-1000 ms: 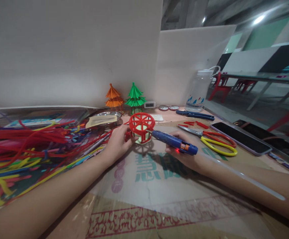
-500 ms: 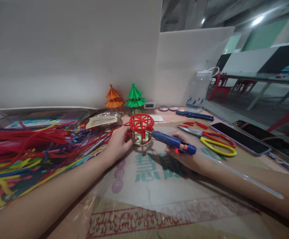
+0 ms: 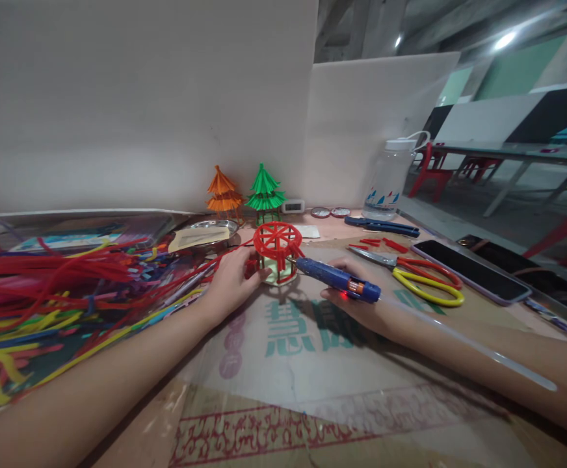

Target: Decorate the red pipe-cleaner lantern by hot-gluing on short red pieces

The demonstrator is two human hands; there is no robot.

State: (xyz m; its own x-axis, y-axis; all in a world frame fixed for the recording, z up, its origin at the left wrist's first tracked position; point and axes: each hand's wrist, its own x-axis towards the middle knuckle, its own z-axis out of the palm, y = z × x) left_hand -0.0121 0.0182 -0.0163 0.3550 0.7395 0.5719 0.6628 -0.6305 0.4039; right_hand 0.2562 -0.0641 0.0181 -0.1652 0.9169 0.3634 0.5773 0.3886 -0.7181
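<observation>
A small pavilion frame [image 3: 277, 239] stands upright on the covered table, with a red spoked ring on top, dark posts and a pale base. My left hand [image 3: 235, 278] is closed on its left side, the thumb near the base and the fingertips partly hidden behind the posts. In my right hand [image 3: 352, 296] is a blue hot glue gun [image 3: 337, 278] with a red light lit and a long clear glue stick [image 3: 478, 346] trailing out of its back. Its nozzle points left and meets, or nearly meets, the right side of the frame under the ring.
Colourful pipe cleaners [image 3: 69, 286] heap up on the left. Behind stand an orange pagoda [image 3: 223, 192], a green pagoda [image 3: 264, 192] and a metal dish [image 3: 215, 229]. To the right lie scissors [image 3: 427, 286], a phone [image 3: 469, 270], a blue tool [image 3: 381, 226] and a water bottle [image 3: 389, 179].
The glue gun and my right hand have shifted very slightly to the left. My left hand and the pavilion frame hold almost the same place.
</observation>
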